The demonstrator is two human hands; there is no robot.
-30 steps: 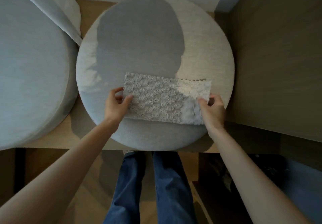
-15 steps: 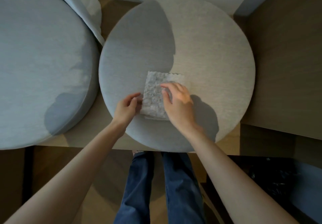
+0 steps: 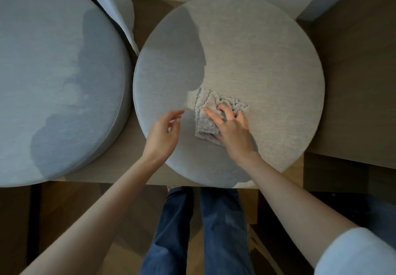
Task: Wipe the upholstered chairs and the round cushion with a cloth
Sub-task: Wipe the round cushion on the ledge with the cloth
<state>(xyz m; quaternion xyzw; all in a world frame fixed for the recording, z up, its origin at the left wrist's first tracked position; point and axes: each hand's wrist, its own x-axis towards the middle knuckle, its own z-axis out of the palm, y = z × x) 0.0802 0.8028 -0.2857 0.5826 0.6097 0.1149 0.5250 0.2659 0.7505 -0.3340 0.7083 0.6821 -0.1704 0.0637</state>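
Wooden desk (image 3: 120,167) runs across the shot with two padded seats on it. The big bluish seat (image 3: 53,82) takes the left end. The round cushion (image 3: 257,49) sits just beside it at the desk's front edge, hanging over a touch.

What changed: half a second back both hands were on the cloth (image 3: 205,124), which lay as a flat folded rectangle. Now the left hand (image 3: 164,134) has let go and hovers over the cushion's front-left edge, grip apart, nothing in it. The right hand (image 3: 233,131) has its grip clamped on the cloth, fingers dug in and bunching it, a bit front of the cushion's centre.

So I'd guess the folding's done and one-handed wiping of this cushion is just kicking off.
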